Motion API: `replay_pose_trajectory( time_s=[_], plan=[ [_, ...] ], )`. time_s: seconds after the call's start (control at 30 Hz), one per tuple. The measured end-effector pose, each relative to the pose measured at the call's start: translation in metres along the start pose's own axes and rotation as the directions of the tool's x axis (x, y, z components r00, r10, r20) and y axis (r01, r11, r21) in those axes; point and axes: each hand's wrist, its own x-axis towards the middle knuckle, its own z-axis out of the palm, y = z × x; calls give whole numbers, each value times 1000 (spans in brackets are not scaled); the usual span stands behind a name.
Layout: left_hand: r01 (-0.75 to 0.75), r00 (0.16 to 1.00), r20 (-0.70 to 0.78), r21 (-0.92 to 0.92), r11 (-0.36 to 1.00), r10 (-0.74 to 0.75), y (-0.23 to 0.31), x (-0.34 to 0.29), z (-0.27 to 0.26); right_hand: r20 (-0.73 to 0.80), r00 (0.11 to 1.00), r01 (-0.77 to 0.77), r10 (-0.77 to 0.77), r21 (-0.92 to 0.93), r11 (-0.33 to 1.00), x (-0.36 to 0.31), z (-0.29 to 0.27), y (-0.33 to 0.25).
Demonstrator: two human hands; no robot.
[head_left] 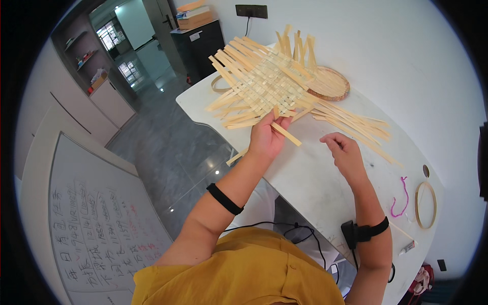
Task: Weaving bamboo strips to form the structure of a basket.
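Observation:
A woven mat of pale bamboo strips lies on the white table, its loose strip ends fanning out on several sides. At its near corner my left hand is closed on a bamboo strip, which sticks out to the right past the fingers. To the right, my right hand hovers over the table, apart from the mat. Its fingers are curled, with thumb and forefinger together; whether something thin is between them I cannot make out. Loose bamboo strips lie beyond it.
A round woven tray rests by the wall, with upright strips beside it. A bamboo hoop, pink cord and small tube lie at the right. Another hoop sits at the far left. A whiteboard stands left.

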Motion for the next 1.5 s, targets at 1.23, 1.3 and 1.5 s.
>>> replay_pose_trajectory(
  time_s=[1.23,1.3,1.5],
  plan=[
    [235,966,126,-51,971,-227,-10,-13,15,-26,974,226,-226,4,974,6,18,-28],
    [251,963,116,-51,967,-244,-12,-15,12,238,971,-97,-29,502,860,3,20,-25],
    [195,980,46,-58,979,-193,-8,-15,9,60,995,-93,85,145,985,-6,10,-30]
  ],
)
